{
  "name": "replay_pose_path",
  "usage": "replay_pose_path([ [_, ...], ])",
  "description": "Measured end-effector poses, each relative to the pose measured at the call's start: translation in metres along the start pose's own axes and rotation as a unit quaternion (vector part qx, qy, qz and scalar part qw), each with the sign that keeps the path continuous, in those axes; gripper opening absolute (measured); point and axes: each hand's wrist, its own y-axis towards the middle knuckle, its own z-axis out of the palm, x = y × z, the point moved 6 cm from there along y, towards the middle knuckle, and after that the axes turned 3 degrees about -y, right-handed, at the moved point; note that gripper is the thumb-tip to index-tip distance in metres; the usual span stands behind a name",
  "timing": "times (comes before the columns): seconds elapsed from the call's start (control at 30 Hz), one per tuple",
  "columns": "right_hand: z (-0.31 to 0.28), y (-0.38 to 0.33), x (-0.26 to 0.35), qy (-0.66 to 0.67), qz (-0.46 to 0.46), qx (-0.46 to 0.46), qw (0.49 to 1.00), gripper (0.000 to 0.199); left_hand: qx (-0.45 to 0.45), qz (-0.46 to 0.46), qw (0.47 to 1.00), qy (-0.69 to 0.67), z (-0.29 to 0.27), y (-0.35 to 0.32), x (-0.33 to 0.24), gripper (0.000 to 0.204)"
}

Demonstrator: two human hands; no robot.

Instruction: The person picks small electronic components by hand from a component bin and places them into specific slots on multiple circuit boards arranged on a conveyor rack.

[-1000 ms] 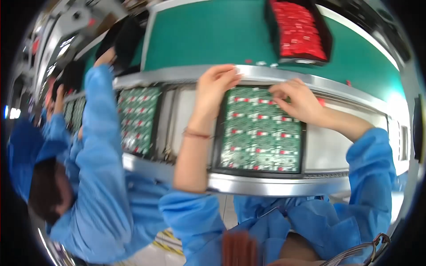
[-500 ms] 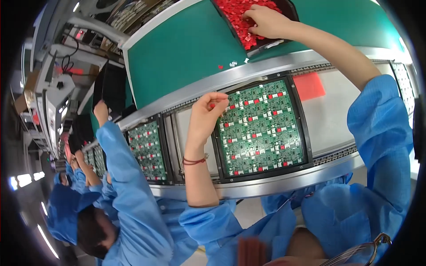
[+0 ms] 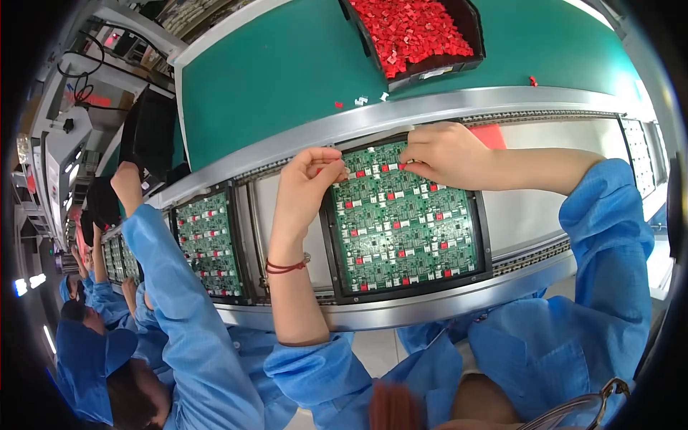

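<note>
Head camera looks down on a green circuit board panel (image 3: pixel 405 218) dotted with small red and white parts, seated in a black carrier frame (image 3: pixel 486 244) that rides on a metal conveyor rail (image 3: pixel 401 315) directly before the person. Both bare hands work at the panel's far edge. The left hand (image 3: pixel 304 190) is curled with thumb and forefinger pinched together at the upper left corner of the panel; whether a small part sits between the fingertips is too small to tell. The right hand (image 3: pixel 448 154) rests on the top edge near the middle, fingers bent and pressed down close to the board, again with anything it may grip hidden under the fingers. A red cord bracelet (image 3: pixel 287 266) circles the left wrist, and both forearms come out of blue sleeves (image 3: pixel 602 236). Beyond the conveyor lies a green mat (image 3: pixel 287 72), on which a black bin of red components (image 3: pixel 412 29) stands, with a few loose red and white pieces nearby. To the left, a second green board (image 3: pixel 208 244) sits in its own frame, and a co-worker's arm in a blue sleeve (image 3: pixel 179 287) reaches across it toward the far side.
</note>
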Motion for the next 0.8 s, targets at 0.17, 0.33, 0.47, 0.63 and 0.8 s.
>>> replay_pose_path([
  [0.17, 0.003, -0.005, -0.003, -0.023, -0.022, -0.009, 0.999, 0.010, 0.019, 0.013, 1.000, 0.006, 0.007, 0.006, 0.001, 0.017],
  [0.33, 0.005, -0.006, -0.007, -0.067, 0.024, 0.012, 0.997, 0.012, 0.033, 0.010, 0.999, -0.001, 0.012, 0.010, 0.003, 0.017],
  [0.47, 0.008, 0.007, 0.000, -0.011, 0.068, 0.050, 0.996, 0.010, 0.000, 0.016, 1.000, 0.014, -0.004, -0.005, -0.005, 0.018],
  [0.63, 0.005, 0.007, -0.009, -0.009, 0.103, 0.060, 0.993, 0.009, -0.004, 0.027, 0.999, 0.021, -0.001, 0.004, -0.004, 0.016],
  [0.8, 0.013, 0.012, -0.011, 0.036, 0.131, 0.132, 0.982, 0.010, 0.055, 0.020, 0.991, 0.120, 0.004, -0.001, 0.000, 0.014],
])
